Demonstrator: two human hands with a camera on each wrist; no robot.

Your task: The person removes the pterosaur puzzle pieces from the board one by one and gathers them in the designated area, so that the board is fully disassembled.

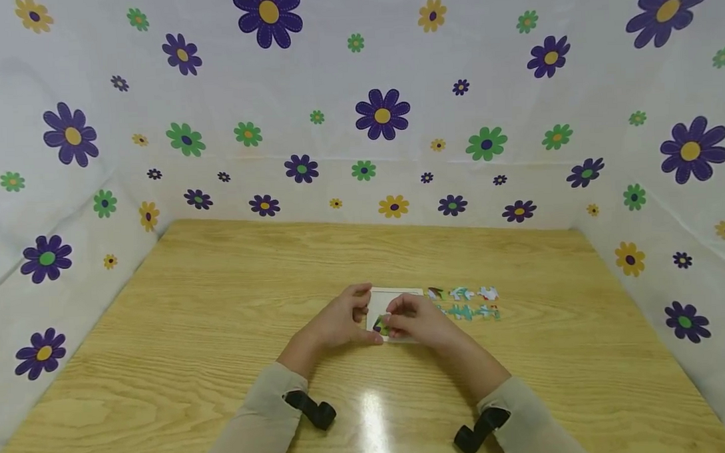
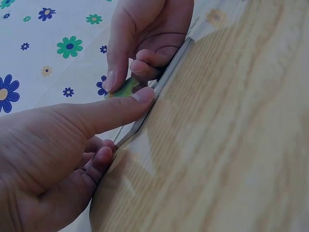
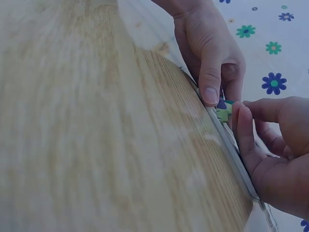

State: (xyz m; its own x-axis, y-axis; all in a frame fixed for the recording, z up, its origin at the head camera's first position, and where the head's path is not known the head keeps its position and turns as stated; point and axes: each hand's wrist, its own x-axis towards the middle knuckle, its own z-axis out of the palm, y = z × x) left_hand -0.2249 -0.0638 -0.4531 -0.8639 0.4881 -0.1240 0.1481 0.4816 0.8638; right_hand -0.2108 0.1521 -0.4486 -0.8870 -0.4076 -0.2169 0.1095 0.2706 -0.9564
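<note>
A white puzzle board [image 1: 381, 298] with a raised rim lies on the table in front of the person. The left hand [image 1: 340, 318] holds its left side, with the thumb at the near corner and the fingers toward the far corner. Over the board's near left part, the right hand [image 1: 424, 323] pinches a green and purple puzzle piece [image 1: 380, 325] between thumb and fingers. In the right wrist view the piece [image 3: 223, 114] shows close to the left thumb, at the board's rim [image 3: 227, 137]. Whether it lies flat is hidden by the fingers.
Several loose puzzle pieces [image 1: 463, 311] lie in two rows just right of the board, some partly behind the right hand. The wooden table [image 1: 220, 278] is bordered by a white cloth [image 1: 327, 74] with printed flowers. Black straps [image 1: 311, 409] circle both sleeves.
</note>
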